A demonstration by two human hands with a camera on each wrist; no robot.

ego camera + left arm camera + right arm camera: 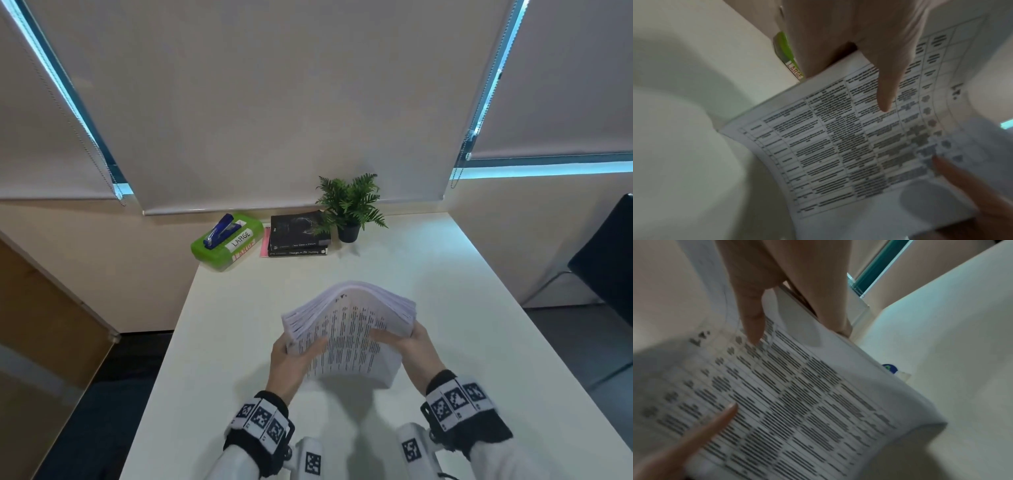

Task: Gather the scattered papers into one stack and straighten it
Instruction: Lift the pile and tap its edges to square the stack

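Note:
A thick stack of printed papers [349, 329] stands on its lower edge on the white table [462, 308], its top bowed over away from me. My left hand [291, 356] grips its left edge, thumb on the printed front sheet and fingers behind. My right hand [407, 342] grips the right edge the same way. In the left wrist view the thumb [885, 91] presses on the table-printed sheet [838, 146]. The right wrist view shows the thumb [752, 318] on the sheet [797, 394] and the fingers behind the stack's edge.
At the table's far end sit a green box [227, 245] labelled LARGE with a blue stapler [219, 231] on top, two dark books [298, 234] and a small potted plant [349, 205]. A dark chair [609, 253] stands to the right.

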